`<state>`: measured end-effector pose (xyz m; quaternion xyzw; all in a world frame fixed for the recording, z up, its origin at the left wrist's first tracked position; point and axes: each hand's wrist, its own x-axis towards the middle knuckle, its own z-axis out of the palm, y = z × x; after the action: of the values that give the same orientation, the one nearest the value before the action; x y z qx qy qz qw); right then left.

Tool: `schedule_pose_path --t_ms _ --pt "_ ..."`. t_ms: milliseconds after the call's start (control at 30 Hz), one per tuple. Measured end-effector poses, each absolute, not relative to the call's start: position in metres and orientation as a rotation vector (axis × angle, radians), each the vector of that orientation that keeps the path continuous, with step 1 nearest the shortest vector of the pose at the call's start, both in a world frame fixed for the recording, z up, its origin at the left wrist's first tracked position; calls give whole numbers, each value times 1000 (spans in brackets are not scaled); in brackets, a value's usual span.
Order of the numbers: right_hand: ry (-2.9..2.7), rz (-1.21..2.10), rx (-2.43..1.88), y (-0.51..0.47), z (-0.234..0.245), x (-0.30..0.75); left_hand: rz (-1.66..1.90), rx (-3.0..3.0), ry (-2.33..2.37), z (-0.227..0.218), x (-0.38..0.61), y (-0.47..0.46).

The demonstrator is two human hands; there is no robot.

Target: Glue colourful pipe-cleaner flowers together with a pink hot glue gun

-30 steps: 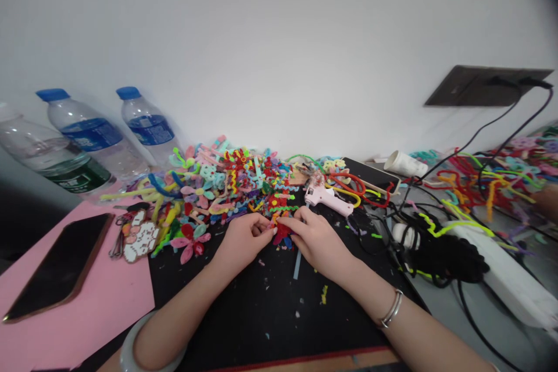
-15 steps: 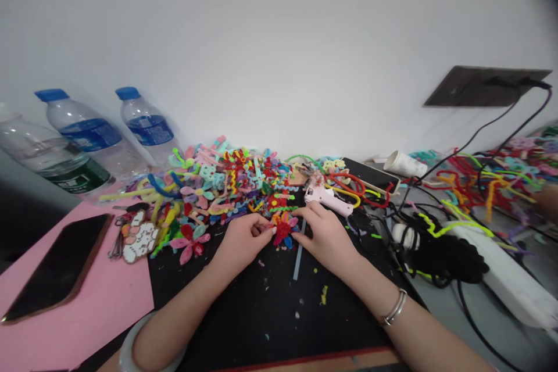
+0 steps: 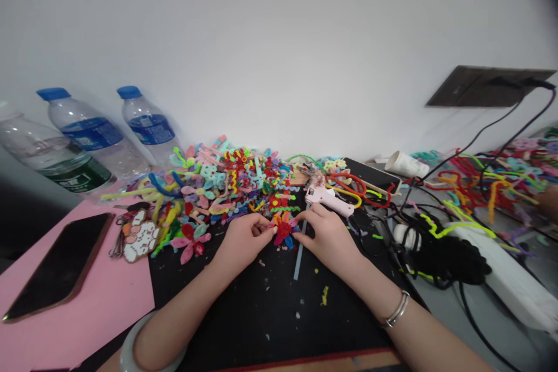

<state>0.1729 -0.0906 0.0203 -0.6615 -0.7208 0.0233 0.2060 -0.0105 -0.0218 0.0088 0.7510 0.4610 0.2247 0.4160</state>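
A pipe-cleaner flower (image 3: 285, 231) with a red middle and pink, orange and blue petals is between my two hands, just above the black mat (image 3: 244, 314). My left hand (image 3: 244, 239) pinches its left side between thumb and fingers. On the other side, my right hand (image 3: 326, 238) has its thumb and forefinger closed at the right petals. A pale pink glue gun (image 3: 330, 200) lies just beyond my right fingers. The translucent glue stick (image 3: 299, 261) lies on the mat, partly behind my right hand.
Behind the flower is a heap of colourful pipe-cleaner pieces (image 3: 209, 177). Bottles (image 3: 150, 128) and a phone (image 3: 58, 264) on pink paper are at left. Cables, a white power strip (image 3: 518, 285) and a paper cup (image 3: 406, 164) are at right. Another person's hand (image 3: 548, 202) shows at the right edge.
Both hands keep nearly the same hold on the flower. The whole view has shifted very slightly.
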Motion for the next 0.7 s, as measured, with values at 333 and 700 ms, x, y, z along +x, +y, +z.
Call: schedule_pose_path --t_ms 333,700 --pt "-1977 163 -1876 -90 19 173 550 1878 1173 8 -10 -21" --pt "-1960 214 -1892 -89 17 173 548 1880 1177 7 -10 -21"
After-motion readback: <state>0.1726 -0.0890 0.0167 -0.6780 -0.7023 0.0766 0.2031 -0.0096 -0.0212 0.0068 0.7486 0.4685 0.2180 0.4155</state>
